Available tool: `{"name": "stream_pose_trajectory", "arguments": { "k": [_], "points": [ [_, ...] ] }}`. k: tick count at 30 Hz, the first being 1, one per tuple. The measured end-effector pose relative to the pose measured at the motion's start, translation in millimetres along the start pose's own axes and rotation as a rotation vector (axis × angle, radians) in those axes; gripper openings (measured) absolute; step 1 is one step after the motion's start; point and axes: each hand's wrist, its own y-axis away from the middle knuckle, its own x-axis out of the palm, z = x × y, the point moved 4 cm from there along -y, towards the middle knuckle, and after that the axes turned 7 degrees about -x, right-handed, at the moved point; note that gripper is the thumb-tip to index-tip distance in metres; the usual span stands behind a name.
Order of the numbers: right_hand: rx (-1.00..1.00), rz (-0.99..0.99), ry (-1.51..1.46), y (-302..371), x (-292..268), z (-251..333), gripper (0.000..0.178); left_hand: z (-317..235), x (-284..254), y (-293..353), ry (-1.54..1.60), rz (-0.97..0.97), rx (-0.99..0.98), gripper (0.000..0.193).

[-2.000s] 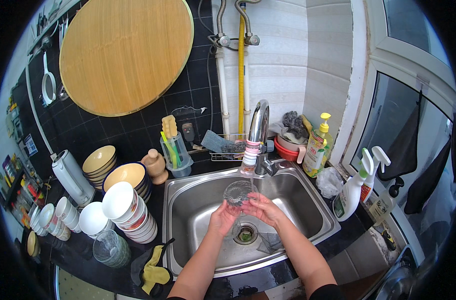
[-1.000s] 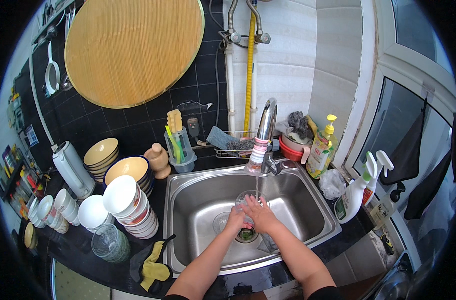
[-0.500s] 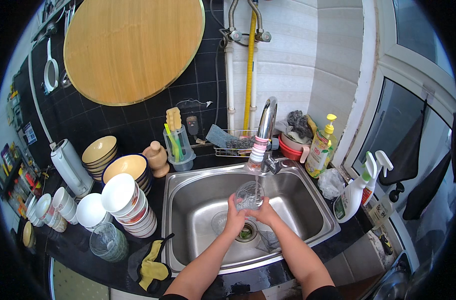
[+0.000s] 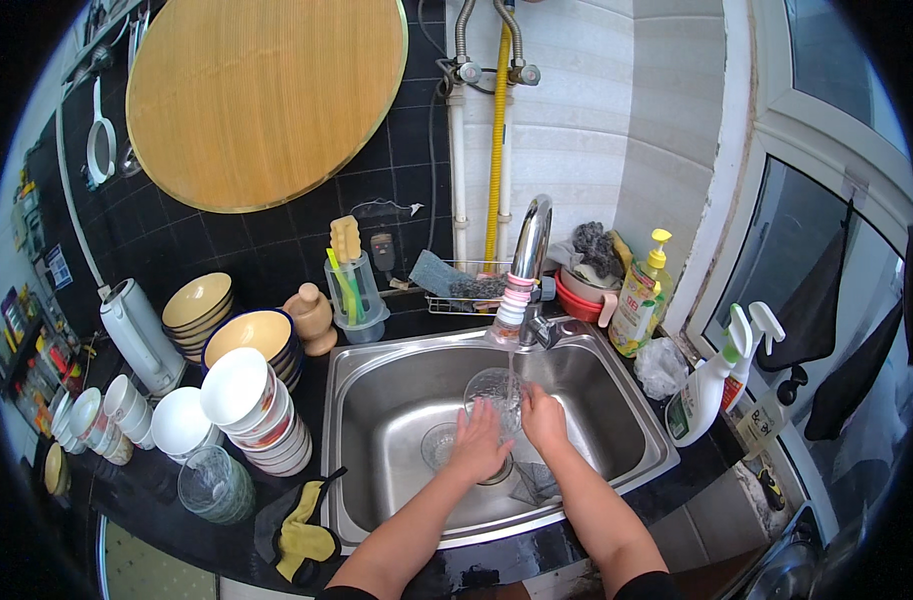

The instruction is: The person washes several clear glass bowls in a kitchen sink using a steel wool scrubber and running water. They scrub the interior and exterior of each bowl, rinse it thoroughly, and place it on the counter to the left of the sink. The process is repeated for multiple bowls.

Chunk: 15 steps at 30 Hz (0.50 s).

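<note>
Both my hands hold a clear drinking glass (image 4: 494,390) over the steel sink (image 4: 377,400), right under the running faucet (image 4: 525,265). My left hand (image 4: 477,445) cups the glass from below on the left. My right hand (image 4: 544,418) grips its right side. A thin stream of water falls from the spout into the glass. The drain (image 4: 439,442) lies just left of my hands.
Stacked bowls (image 4: 252,400) and cups (image 4: 97,415) crowd the black counter to the left, with a clear glass (image 4: 215,482), a white kettle (image 4: 137,335) and a yellow glove (image 4: 302,535). A soap bottle (image 4: 642,295) and spray bottles (image 4: 712,385) stand on the right. A round wooden board (image 4: 262,95) hangs on the wall.
The glass has risen from low by the drain up under the water stream, with both hands still around it.
</note>
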Motion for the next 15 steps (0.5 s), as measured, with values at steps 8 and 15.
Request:
{"name": "stream_pose_trajectory", "arguments": {
  "k": [8, 15],
  "points": [
    [-0.119, -0.028, 0.114, -1, -8, 2, 0.023, 2, 6, 1, 0.144, 0.020, 0.060, 0.066],
    [0.268, 0.105, -0.259, -3, 28, -46, 0.021, 20, -24, 1, 0.493, -0.460, -0.271, 0.056]
  ]
}}
